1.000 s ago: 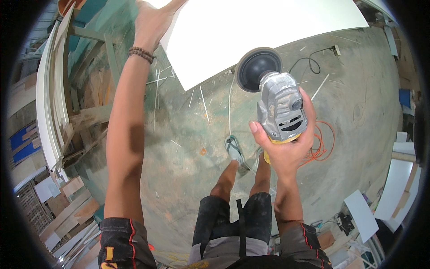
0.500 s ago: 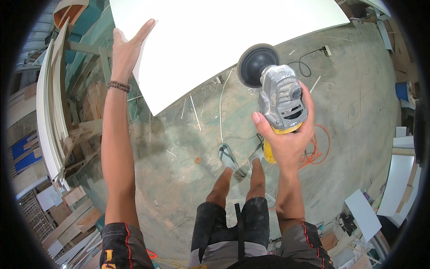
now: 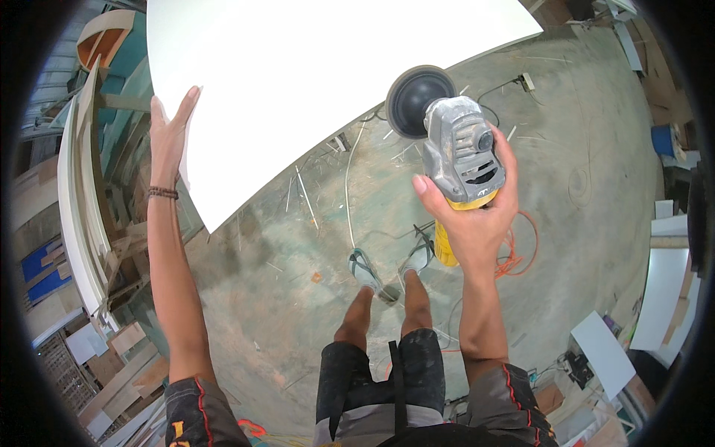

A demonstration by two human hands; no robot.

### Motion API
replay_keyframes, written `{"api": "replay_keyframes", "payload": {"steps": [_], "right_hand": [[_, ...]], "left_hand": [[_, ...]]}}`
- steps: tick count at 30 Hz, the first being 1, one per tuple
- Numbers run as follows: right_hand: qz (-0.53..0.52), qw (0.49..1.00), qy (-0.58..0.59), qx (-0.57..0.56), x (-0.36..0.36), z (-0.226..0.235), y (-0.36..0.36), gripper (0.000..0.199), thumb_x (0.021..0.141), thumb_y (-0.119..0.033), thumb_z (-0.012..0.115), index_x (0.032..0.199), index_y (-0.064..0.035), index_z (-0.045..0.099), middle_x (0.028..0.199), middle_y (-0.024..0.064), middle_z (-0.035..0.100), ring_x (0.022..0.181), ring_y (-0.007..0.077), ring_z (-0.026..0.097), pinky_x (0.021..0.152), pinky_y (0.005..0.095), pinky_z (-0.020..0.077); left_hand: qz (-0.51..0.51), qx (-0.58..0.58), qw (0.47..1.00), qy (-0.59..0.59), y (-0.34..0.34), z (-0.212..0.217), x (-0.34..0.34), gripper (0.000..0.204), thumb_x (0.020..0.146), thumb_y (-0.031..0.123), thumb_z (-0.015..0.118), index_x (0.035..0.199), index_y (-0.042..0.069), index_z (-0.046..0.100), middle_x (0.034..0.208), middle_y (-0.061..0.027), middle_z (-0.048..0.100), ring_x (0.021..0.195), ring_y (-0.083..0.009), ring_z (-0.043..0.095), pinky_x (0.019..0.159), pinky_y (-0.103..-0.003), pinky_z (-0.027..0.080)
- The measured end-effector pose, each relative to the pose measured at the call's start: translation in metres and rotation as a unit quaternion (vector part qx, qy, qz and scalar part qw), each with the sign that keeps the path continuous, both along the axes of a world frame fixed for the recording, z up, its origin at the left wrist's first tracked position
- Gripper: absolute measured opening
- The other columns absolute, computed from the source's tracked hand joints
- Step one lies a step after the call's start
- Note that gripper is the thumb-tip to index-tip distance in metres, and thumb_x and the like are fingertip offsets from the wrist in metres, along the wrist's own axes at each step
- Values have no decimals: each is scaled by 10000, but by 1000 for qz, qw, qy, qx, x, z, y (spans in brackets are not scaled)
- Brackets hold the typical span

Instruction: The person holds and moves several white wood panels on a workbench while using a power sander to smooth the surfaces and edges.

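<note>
My left hand (image 3: pixel 170 141) is at the left edge of a large white panel (image 3: pixel 298 82). Its thumb lies over the top face and the other fingers go down along the edge, partly hidden, so it grips the board there. In my right hand (image 3: pixel 477 231) is an angle grinder (image 3: pixel 463 153) with a grey, dusty head and a yellow body. My fingers wrap round it just behind the head. A round black pad (image 3: pixel 421 100) on the grinder faces up and overlaps the panel's near edge in view; whether it touches cannot be told.
Thin offcut strips (image 3: pixel 307 197) litter the concrete floor (image 3: pixel 283 320) near my sandalled feet. An orange cord (image 3: pixel 521 249) lies coiled beyond the grinder. Long boards (image 3: pixel 74 201) stand at the left, with wood scraps below them. White sheet pieces (image 3: pixel 603 356) lie at the right beside a blue bucket (image 3: pixel 663 140).
The white panel has shifted left and nearer in view, with my left hand at its edge. The grinder has moved slightly left. My right foot has come into fuller view beside the left.
</note>
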State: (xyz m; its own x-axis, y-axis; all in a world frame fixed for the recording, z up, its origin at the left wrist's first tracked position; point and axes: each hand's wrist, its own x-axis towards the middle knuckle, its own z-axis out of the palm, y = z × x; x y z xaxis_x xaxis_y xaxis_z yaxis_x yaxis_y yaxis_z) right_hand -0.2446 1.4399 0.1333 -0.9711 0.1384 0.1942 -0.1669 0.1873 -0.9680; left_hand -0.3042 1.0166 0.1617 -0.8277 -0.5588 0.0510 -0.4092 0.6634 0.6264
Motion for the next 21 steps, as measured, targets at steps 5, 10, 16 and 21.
{"api": "replay_keyframes", "payload": {"steps": [5, 10, 16, 21], "right_hand": [[-5, 1000, -12, -5, -24, 1, 25, 900, 701, -137, 943, 1442, 44, 467, 1303, 149, 595, 1166, 213, 621, 994, 345, 516], [-15, 1000, -23, -3, -45, 4, 51, 922, 694, -172, 961, 1442, 38, 464, 1300, 159, 597, 1170, 227, 626, 990, 353, 522], [-30, 1000, -3, -5, -71, -3, 79, 880, 709, -157, 942, 1429, 47, 480, 1250, 136, 636, 1091, 194, 657, 941, 325, 534], [-30, 1000, -2, -9, -89, -5, 105, 880, 713, -163, 941, 1431, 48, 479, 1240, 131, 643, 1083, 185, 659, 946, 323, 531]], "left_hand": [[12, -7, 1000, -21, -6, -4, -5, 1216, 824, 725, 695, 1587, -86, 206, 1386, -381, 506, 1132, -389, 674, 938, -472, 575], [-7, -10, 1000, -20, -7, -7, -6, 1232, 842, 733, 667, 1617, -65, 137, 1470, -389, 421, 1218, -402, 631, 1001, -502, 548], [-11, -44, 999, -17, -4, -8, -7, 1137, 899, 681, 639, 1629, -32, 138, 1498, -351, 423, 1224, -381, 633, 1024, -500, 537], [4, -71, 997, -35, -4, -8, -8, 1039, 922, 654, 629, 1637, 27, 211, 1566, -267, 415, 1340, -356, 551, 1127, -496, 444]]}}
